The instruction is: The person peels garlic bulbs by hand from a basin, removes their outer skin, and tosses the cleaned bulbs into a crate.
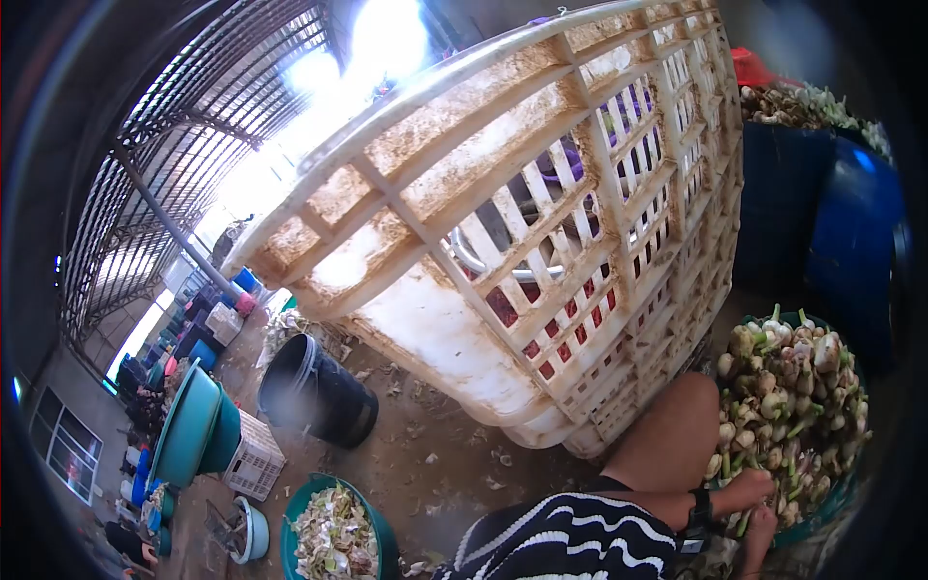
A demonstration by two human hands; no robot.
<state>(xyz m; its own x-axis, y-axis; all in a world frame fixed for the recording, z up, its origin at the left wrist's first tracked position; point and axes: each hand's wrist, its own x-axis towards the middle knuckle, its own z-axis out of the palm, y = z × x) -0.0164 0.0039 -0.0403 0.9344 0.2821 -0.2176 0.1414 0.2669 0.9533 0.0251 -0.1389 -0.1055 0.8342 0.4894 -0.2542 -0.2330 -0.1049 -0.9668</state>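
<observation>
My left hand [745, 489], with a dark watch on its wrist, is closed at the near edge of a heap of garlic bulbs [797, 387]. Just below it my right hand [761, 530] is also closed, close against the left. A bit of green garlic stalk [742, 524] shows beside the fingers. What each hand grips is too small and partly hidden. The bulbs, several with green stems, fill a green tub [817, 524] beside my bent knee [677, 430].
A large dirty white plastic crate [454, 358] fills the middle, tilted close by. Blue barrels [855, 217] stand at right, garlic heaped behind. At left are a black bucket [338, 406], a green tub [387, 541] of garlic scraps, and stacked teal basins [184, 425]. Peelings litter the floor.
</observation>
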